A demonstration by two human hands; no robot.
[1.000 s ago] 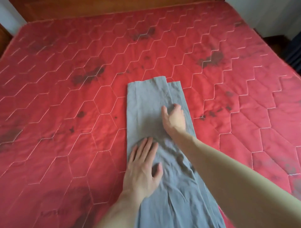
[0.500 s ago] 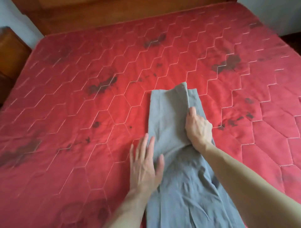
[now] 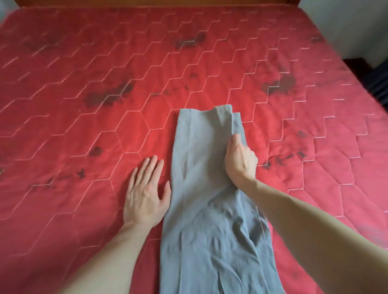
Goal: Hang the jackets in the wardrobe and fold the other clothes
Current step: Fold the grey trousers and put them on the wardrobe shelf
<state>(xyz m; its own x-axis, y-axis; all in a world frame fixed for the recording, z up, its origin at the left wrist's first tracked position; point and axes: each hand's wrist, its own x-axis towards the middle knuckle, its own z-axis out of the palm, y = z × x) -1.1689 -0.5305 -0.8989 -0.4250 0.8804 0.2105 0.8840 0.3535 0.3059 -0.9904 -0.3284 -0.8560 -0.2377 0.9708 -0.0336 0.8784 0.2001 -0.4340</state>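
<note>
both hands lie on the bed: the left hand (image 3: pixel 144 195) rests flat, fingers straight, on the red quilted mattress (image 3: pixel 84 117) just beside the grey trousers (image 3: pixel 205 209); the right hand (image 3: pixel 241 161) pinches their right edge. no writing is readable. dark stains mark the mattress; a wooden headboard (image 3: pixel 147 2) stands far.

The grey garment (image 3: pixel 201 188) lies flat on the red quilted bed (image 3: pixel 84 126), a long, narrow strip running from the near edge away from me toward the middle. It looks like trousers folded lengthwise, the two far ends lying almost one on the other and slightly offset. The far half is smooth, with a straight crease down it; the near half is rumpled with wrinkles and loose folds.
</note>
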